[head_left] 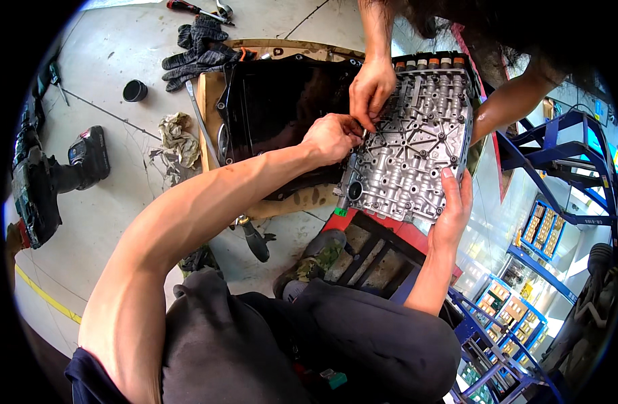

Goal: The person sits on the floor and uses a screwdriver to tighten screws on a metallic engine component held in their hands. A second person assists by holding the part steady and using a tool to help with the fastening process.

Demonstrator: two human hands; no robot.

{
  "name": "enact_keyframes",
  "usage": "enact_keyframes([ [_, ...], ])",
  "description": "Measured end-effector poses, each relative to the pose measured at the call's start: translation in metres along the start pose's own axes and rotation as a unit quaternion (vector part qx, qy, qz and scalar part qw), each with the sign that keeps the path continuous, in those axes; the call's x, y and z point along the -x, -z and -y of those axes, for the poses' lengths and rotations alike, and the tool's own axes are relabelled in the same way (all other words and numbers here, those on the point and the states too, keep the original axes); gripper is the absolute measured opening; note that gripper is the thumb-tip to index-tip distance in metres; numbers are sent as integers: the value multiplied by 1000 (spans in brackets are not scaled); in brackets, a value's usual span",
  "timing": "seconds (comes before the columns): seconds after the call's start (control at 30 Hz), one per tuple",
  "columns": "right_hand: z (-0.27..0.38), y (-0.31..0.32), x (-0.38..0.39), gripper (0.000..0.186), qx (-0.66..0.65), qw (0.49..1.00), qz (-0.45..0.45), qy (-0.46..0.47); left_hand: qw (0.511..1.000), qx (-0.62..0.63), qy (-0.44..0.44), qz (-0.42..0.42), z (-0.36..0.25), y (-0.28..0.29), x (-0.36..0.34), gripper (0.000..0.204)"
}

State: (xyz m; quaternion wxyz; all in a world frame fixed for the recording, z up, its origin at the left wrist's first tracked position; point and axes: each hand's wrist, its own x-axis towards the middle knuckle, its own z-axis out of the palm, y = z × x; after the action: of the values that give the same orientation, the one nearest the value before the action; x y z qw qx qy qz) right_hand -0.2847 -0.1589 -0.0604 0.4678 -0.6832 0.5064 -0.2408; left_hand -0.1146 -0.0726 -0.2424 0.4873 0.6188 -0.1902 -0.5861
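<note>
A silver transmission valve body (pixel 416 145), full of cast channels and bolts, is held tilted above the right end of a black oil pan (pixel 288 101). My right hand (pixel 451 205) grips its lower right edge, fingers partly hidden beneath. At its left edge my left hand (pixel 332 138) is closed in a pinch; what lies between the fingertips is too small to make out. A co-worker's hand (pixel 374 87) reaches down from above and touches the plate close to my left fingertips. The co-worker's other forearm (pixel 517 101) passes behind the plate's right side.
The pan rests on a wooden board (pixel 309 199). Dark gloves (pixel 200 54), a crumpled rag (pixel 179 138), a black cap (pixel 135 90) and a cordless power tool (pixel 59 172) lie on the floor at left. A blue metal frame (pixel 558 148) stands at right.
</note>
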Motion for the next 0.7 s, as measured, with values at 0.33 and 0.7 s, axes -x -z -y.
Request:
enact_keyframes([
  [0.33, -5, 3, -2, 45, 12, 1000, 4, -7, 1000, -10, 21, -6, 9, 12, 6, 19],
  [0.7, -9, 9, -4, 45, 11, 1000, 4, -15, 1000, -10, 14, 10, 3, 10, 7, 19],
])
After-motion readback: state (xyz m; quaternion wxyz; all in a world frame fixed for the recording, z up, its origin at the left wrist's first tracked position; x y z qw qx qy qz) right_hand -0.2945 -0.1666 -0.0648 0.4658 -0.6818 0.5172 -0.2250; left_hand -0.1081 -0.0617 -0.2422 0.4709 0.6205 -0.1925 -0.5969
